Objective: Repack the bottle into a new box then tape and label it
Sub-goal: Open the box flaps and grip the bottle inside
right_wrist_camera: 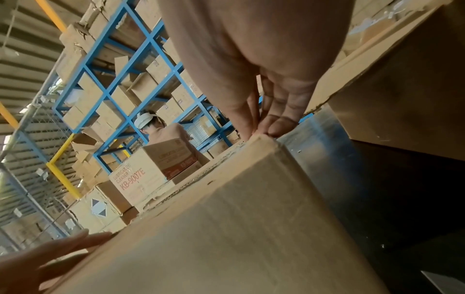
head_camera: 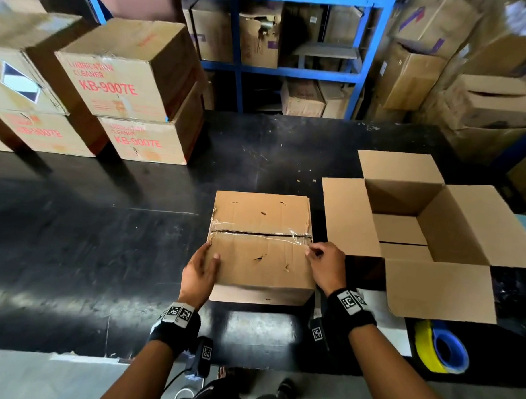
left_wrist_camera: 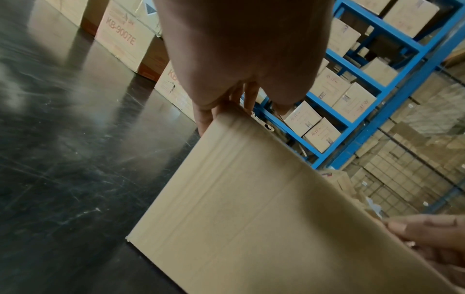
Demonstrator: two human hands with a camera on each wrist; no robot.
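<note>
A worn, closed cardboard box (head_camera: 259, 259) sits mid-table, its top seam covered by wrinkled clear tape (head_camera: 263, 233). My left hand (head_camera: 209, 254) lies against the box's left side with the thumb on top and the fingers straight (right_wrist_camera: 62, 248). My right hand (head_camera: 312, 253) is at the box's top right edge, where its fingertips (right_wrist_camera: 266, 127) pinch at the end of the tape. To the right stands a new box (head_camera: 404, 222), empty, with all its flaps open. No bottle is in view.
A yellow and blue tape roll (head_camera: 441, 346) lies at the table's front right beside a white sheet (head_camera: 383, 317). Stacked "KB-9007E" cartons (head_camera: 125, 87) fill the back left. Blue shelving (head_camera: 290, 70) with boxes stands behind the black table (head_camera: 105, 238). In the right wrist view a person (right_wrist_camera: 161, 129) is by the shelving.
</note>
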